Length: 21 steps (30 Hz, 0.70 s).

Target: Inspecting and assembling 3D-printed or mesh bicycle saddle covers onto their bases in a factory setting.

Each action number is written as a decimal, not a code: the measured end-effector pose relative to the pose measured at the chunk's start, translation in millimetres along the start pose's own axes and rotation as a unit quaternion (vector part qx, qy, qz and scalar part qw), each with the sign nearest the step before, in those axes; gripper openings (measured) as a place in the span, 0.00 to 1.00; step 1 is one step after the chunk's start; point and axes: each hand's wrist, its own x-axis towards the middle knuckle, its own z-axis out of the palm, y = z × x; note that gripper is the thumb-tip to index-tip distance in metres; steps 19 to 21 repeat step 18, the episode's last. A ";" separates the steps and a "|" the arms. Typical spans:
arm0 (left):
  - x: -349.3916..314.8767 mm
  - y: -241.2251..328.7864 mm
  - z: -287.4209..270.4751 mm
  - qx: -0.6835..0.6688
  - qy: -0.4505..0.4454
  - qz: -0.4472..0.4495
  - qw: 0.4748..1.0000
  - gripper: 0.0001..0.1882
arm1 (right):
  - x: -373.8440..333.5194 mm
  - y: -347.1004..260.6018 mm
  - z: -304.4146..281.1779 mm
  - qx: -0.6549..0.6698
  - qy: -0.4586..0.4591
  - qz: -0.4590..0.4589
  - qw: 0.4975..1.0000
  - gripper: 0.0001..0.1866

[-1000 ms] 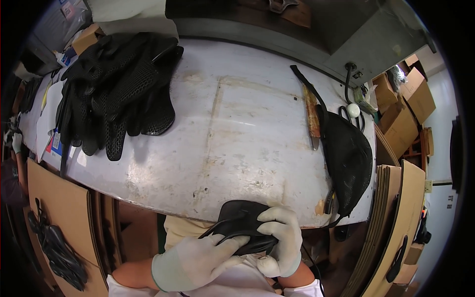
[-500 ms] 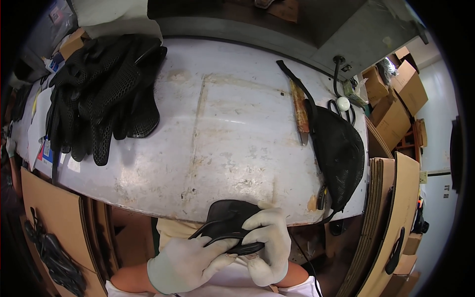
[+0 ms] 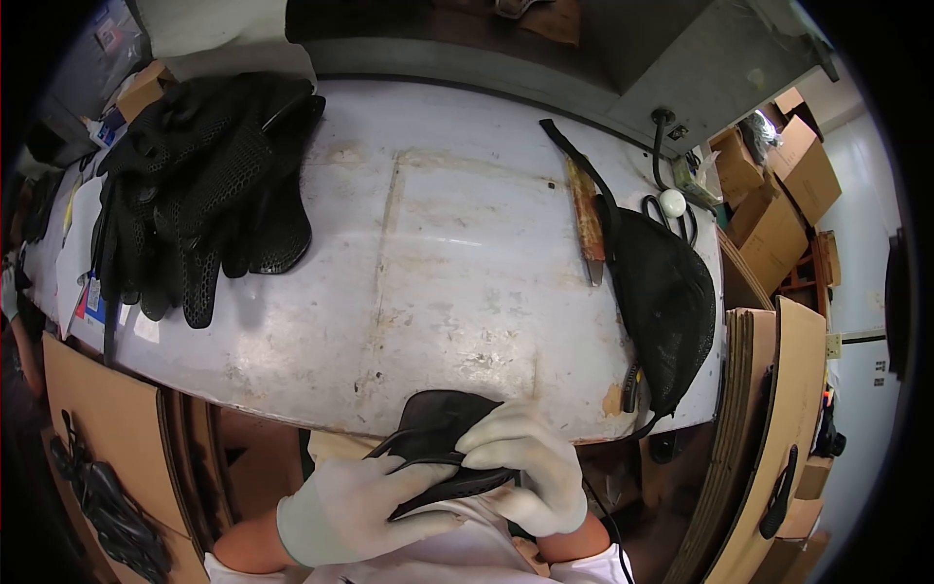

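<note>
Both my hands wear thin white gloves and are closed on a black, soft-looking piece with raised, cord-like edges point(image 3: 443, 420), held at the table's near edge. My left hand point(image 3: 365, 506) grips its lower left part, the thumb and fingers along a fold. On the right side my right hand point(image 3: 530, 467) pinches its upper and lower edges. The piece's wide flap points up and away from me. Its exact kind cannot be made out. Part of it is hidden under my fingers.
A heap of black, honeycomb-textured pieces point(image 3: 195, 185) lies at the table's point(image 3: 457, 282) left. To the right are a black zipped pouch point(image 3: 662, 302) with a strap and a worn wooden-handled tool point(image 3: 586, 219). Cardboard sheets point(image 3: 778, 428) stand at the right; another person's arm point(image 3: 24, 341) shows far left.
My right hand has shifted slightly right and turned on the black piece. The piece has opened out along its lower fold, and my left fingers have spread lower over it.
</note>
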 end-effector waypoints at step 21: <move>6.2 13.7 -3.2 0.107 -0.073 -0.050 0.990 0.21 | 1.3 4.3 2.6 -0.010 0.025 0.007 1.000 0.28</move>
